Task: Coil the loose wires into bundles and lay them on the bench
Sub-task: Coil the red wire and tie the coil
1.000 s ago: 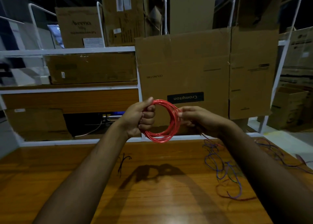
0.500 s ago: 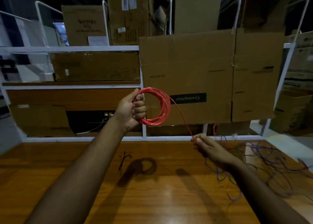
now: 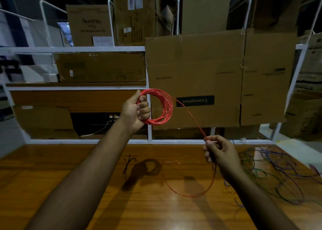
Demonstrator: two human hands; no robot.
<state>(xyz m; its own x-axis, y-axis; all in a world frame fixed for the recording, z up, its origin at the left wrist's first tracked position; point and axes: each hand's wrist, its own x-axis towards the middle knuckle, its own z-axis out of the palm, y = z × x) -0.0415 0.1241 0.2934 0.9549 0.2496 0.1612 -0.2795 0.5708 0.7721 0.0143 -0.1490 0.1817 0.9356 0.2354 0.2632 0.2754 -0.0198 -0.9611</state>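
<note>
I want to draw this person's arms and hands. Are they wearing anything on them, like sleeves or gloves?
No. Both forearms are bare as far as the picture shows, with no sleeves in view. The left hand and right hand have no gloves, and no watch, bracelet or rings show on the wrists or fingers. The light is dim, so small details could be missed.

Red coil up in our left hand, tail pinched in our right.
Left hand [image 3: 135,112] grips the red wire coil [image 3: 163,106] above the wooden bench [image 3: 87,186]. A strand runs from the coil toward 5 o'clock to our right hand [image 3: 220,151], which pinches it; the slack loops below that hand over the bench. Loose purple and green wires [image 3: 278,174] lie tangled at 3 o'clock of the right hand. Small black wire scrap [image 3: 128,163] at 6 o'clock of the coil. Crompton cardboard box [image 3: 221,78] behind, at 12 o'clock.
</note>
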